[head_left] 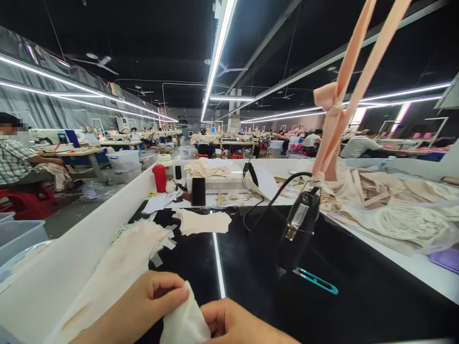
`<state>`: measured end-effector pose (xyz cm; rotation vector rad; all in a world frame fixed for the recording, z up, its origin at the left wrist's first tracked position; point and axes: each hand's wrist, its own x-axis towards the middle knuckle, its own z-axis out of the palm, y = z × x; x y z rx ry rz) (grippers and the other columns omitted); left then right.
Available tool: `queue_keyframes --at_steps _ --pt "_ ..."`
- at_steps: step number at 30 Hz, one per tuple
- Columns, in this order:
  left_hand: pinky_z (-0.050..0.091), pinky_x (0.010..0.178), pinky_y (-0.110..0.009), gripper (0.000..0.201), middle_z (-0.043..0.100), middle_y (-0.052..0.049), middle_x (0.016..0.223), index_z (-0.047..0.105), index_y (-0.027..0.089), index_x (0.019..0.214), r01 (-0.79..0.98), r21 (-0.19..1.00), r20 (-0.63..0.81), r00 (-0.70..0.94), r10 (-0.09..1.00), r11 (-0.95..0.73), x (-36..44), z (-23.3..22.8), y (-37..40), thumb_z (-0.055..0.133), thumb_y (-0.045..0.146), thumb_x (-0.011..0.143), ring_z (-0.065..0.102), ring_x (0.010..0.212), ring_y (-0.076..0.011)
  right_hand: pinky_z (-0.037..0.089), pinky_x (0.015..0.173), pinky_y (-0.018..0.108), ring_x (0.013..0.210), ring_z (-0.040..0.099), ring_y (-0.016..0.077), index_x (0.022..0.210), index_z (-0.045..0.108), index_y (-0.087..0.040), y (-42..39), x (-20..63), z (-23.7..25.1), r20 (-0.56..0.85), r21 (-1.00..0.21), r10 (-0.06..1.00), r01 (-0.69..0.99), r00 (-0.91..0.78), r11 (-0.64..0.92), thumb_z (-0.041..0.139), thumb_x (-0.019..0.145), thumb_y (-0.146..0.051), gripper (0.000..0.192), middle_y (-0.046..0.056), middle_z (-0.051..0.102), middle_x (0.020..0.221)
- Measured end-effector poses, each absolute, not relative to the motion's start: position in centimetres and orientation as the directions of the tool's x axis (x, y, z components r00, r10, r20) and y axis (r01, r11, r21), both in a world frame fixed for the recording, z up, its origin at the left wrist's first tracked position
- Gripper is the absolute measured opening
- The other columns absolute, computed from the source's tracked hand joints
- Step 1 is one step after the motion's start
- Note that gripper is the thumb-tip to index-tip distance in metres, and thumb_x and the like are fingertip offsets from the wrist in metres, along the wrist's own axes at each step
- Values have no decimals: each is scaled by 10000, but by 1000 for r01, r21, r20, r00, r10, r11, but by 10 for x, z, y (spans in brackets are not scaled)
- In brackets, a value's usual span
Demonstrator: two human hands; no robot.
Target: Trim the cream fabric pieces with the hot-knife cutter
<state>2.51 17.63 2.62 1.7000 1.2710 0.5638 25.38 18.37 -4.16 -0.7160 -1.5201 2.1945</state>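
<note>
My left hand (143, 301) and my right hand (233, 325) sit at the bottom edge of the view, both pinching one small cream fabric piece (184, 320) between them. The piece bulges up between thumb and fingers. To the left of my left hand lies a pile of cream fabric pieces (122, 263) on the glossy black tabletop (358, 296). A second stack of cream pieces (204, 222) rests farther back at the middle of the table.
A black tool (299, 224) hangs on peach ribbon (337, 110) over the table, with teal thread snips (317, 281) below it. A red bottle (159, 177), a phone (198, 191) and a white box (218, 182) stand behind. Lace fabric (405, 215) lies right. A seated person (17, 157) is at left.
</note>
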Motion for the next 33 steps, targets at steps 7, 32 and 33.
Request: queue_keyframes --at_steps 7,32,33 --pt "279 495 -247 539 436 45 575 686 187 745 568 820 -91 241 966 -65 4 28 231 588 713 810 343 529 -121 196 318 160 383 413 43 813 607 -194 218 268 -14 -345 -931 762 99 -548 -350 866 655 -459 403 -85 534 522" --pt "499 1032 -338 352 776 -6 1221 815 298 1063 751 533 223 320 921 -390 -12 -16 356 527 463 947 702 1160 -282 509 944 366 1038 658 194 1021 689 -171 380 264 -64 445 -544 856 680 -263 492 490 949 -31 254 57 714 1092" --pt "495 1044 -342 355 769 -4 1240 813 301 1073 757 526 217 320 922 -387 -12 -16 356 521 463 954 697 1175 -284 511 946 367 1039 660 193 1022 686 -168 380 264 -63 440 -524 858 701 -264 485 490 953 -28 251 54 714 1093"
